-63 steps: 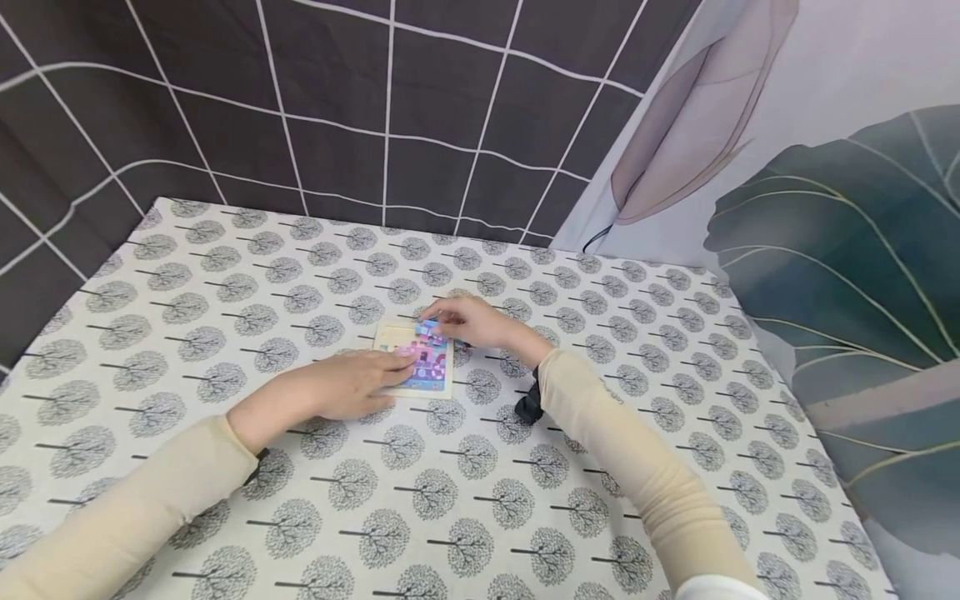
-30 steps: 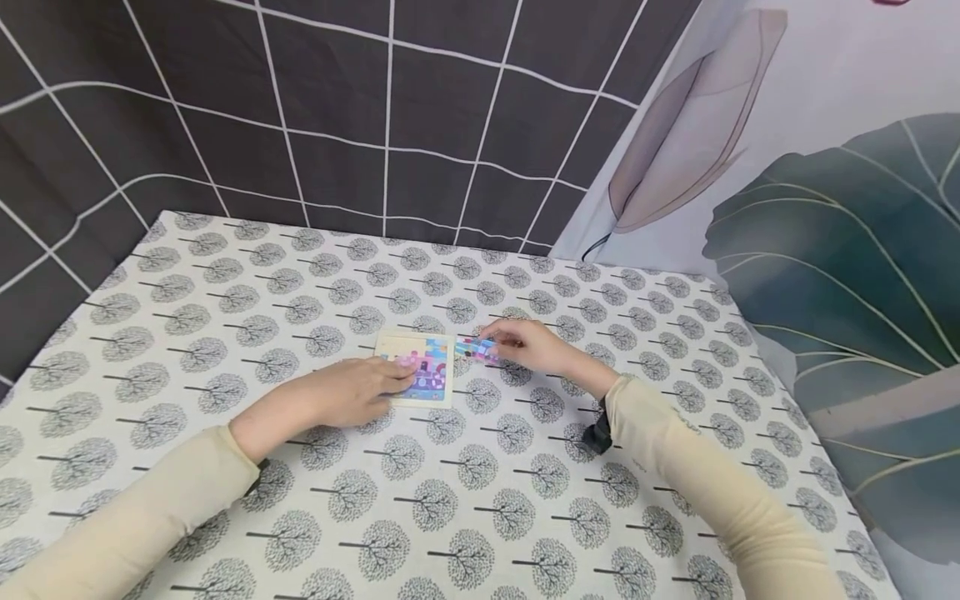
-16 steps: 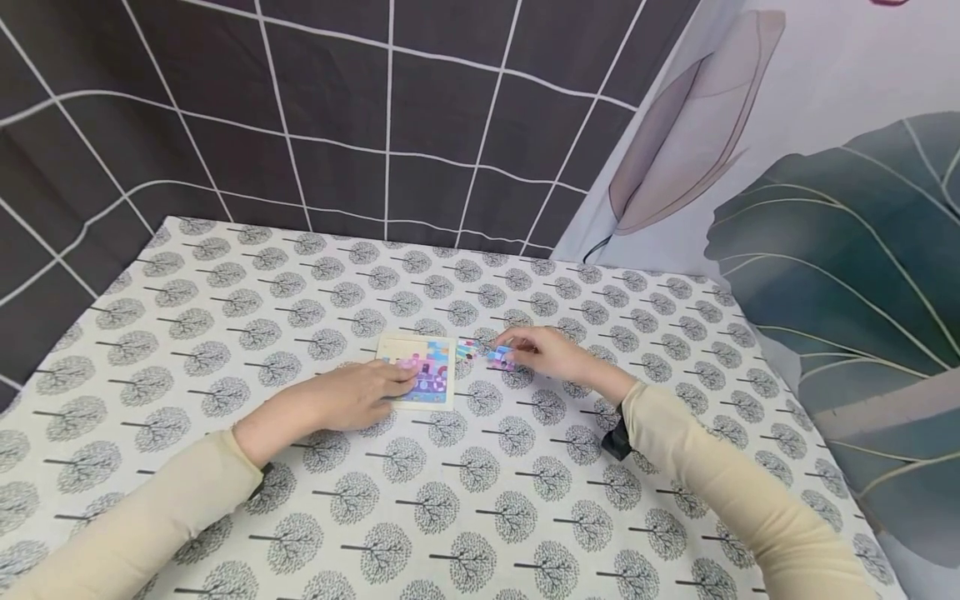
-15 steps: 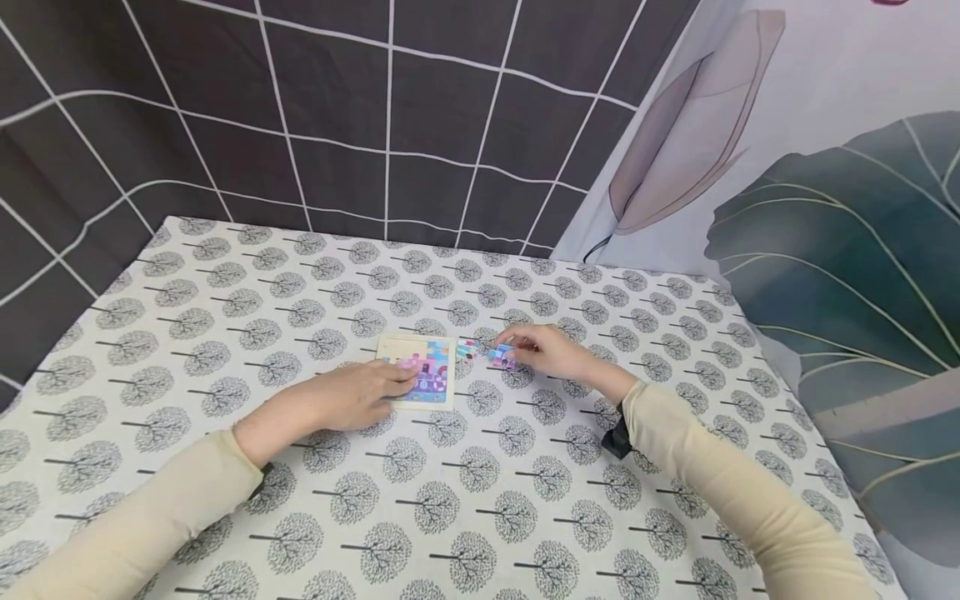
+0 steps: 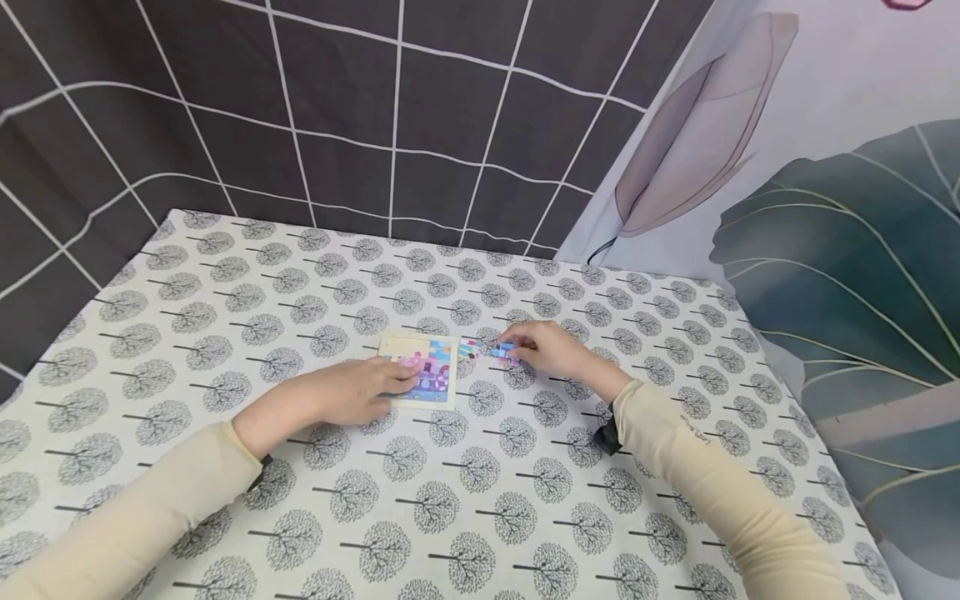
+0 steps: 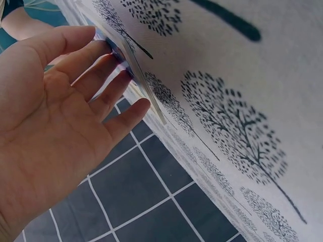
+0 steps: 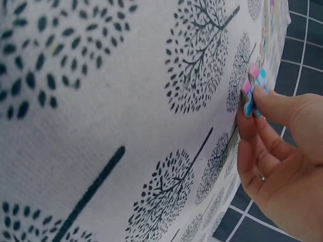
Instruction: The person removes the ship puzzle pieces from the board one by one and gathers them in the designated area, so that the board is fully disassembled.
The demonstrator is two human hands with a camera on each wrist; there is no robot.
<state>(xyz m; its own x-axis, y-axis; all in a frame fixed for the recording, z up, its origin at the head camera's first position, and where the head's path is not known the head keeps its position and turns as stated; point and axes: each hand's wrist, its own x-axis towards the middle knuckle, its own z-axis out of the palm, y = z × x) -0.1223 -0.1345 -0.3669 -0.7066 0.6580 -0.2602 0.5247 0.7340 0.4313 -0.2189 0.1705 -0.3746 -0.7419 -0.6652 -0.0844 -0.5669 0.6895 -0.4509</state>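
Observation:
A small jigsaw puzzle [image 5: 438, 385] in a pale frame lies on the table, with pink, purple and blue pieces in it. Bare pale board shows at its upper left. My left hand [image 5: 348, 392] rests its fingertips on the puzzle's left part, its fingers fairly straight in the left wrist view and hiding some pieces. To the right of the frame, my right hand [image 5: 551, 348] pinches a blue and pink puzzle piece [image 7: 255, 85] between thumb and index finger, close to the cloth. Between the frame and that hand lie loose colourful pieces [image 5: 469, 348].
A white cloth [image 5: 480, 500] with a grey tree print covers the table. Behind it hangs a dark curtain [image 5: 337, 108] with white grid lines. A leaf-patterned curtain [image 5: 847, 275] hangs on the right.
My right hand has moved right from the puzzle's upper right corner, carrying a piece; it now stays beside the loose pieces. Blue pieces now show at that corner. The left hand has stayed put.

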